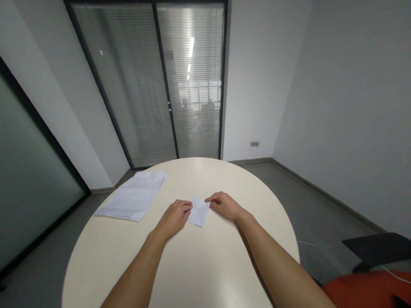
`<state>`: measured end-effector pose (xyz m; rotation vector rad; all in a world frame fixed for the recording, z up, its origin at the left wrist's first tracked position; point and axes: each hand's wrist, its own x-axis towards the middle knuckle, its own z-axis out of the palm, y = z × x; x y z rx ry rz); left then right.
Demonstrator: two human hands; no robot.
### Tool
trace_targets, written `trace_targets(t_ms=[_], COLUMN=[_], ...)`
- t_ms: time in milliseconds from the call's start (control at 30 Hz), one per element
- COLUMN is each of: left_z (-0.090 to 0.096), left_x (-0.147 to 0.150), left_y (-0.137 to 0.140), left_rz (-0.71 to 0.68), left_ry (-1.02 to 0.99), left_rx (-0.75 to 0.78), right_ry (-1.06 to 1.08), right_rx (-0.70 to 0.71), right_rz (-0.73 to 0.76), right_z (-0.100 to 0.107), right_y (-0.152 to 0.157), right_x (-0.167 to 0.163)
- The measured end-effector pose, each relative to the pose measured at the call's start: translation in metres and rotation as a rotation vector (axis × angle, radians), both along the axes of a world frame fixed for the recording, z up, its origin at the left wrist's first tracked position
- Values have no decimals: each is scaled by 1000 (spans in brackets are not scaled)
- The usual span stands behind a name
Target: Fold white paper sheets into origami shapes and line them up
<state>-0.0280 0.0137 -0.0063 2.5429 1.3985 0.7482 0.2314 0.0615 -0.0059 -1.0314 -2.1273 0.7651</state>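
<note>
A small folded piece of white paper (199, 213) lies near the middle of the round table (197, 277), with creases showing on its face. My left hand (176, 215) pinches its left edge between thumb and fingers. At the upper right corner, the thumb and fingertips of my right hand (225, 204) close on the paper. The paper's far edge spans the gap between both hands, and its lower tip points toward me.
A stack of larger white sheets (134, 195) with fold lines lies at the table's left side. Beyond the table stand glass doors with blinds (194, 127). A chair with a red seat (371, 292) and black back (383, 248) stands at the lower right.
</note>
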Motion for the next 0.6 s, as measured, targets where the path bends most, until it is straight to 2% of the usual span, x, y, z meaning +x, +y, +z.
trace_targets(t_ms=[267, 600], left_z=[17, 11], left_x=[4, 2], left_y=[-13, -6], left_rz=[-14, 46], left_ry=[-57, -135], left_rx=[-73, -94], right_ry=[25, 79], right_rx=[-7, -27], right_rz=[-13, -110], right_z=[3, 2], right_y=[2, 5], right_x=[6, 9])
